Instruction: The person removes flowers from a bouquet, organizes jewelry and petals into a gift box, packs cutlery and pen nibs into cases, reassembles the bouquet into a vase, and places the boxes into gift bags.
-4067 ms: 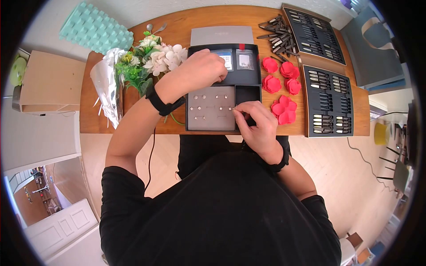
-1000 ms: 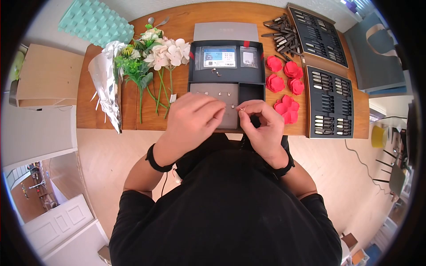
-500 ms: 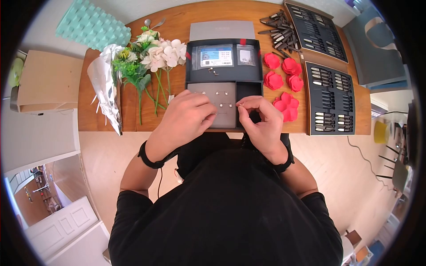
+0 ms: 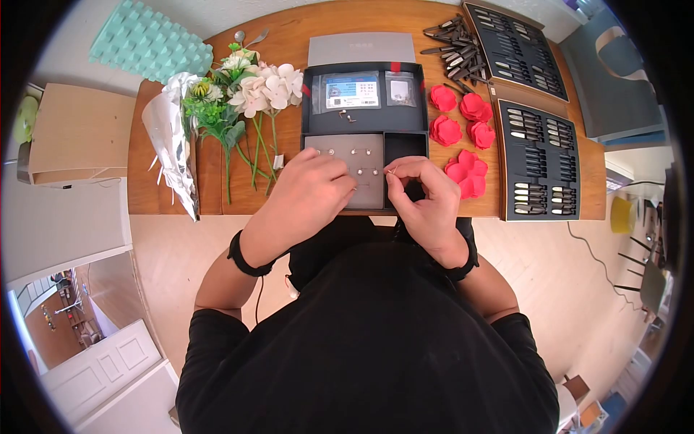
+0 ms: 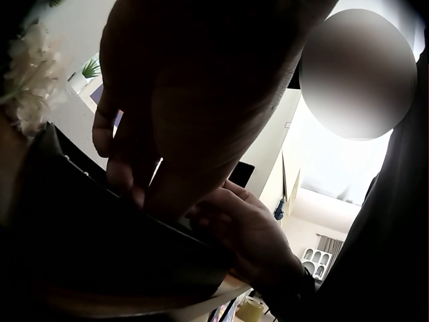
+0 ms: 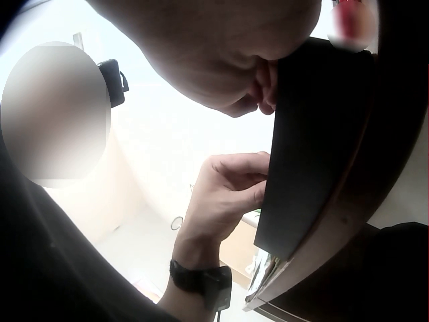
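Note:
A black jewellery box (image 4: 306,108) lies open on the table, its grey pad (image 4: 369,197) holding several small stud earrings (image 4: 361,172). My left hand (image 4: 307,189) bends over the pad's left part with curled fingers, covering the earrings there. I cannot tell whether its fingertips hold one. At the pad's right edge, my right hand (image 4: 428,199) pinches a tiny, thin earring (image 4: 392,171) between thumb and forefinger. Both hands also show in the left wrist view, dark and close over the box wall (image 5: 100,228). Loose small earrings (image 4: 348,116) lie in the lid below a plastic bag with a printed card (image 4: 353,92).
Artificial flowers (image 4: 253,94) and crumpled foil (image 4: 173,145) lie left of the box. Red paper-like flowers (image 4: 466,173) stand close on its right. Farther right are two trays of small black-handled tools (image 4: 530,168), with a loose pile (image 4: 457,54) behind. A grey lid (image 4: 361,49) lies behind the box.
My left hand has come from the lid down to the pad, then shifted slightly left. My right hand stays near the pad's right edge, now pinching an earring just beside it.

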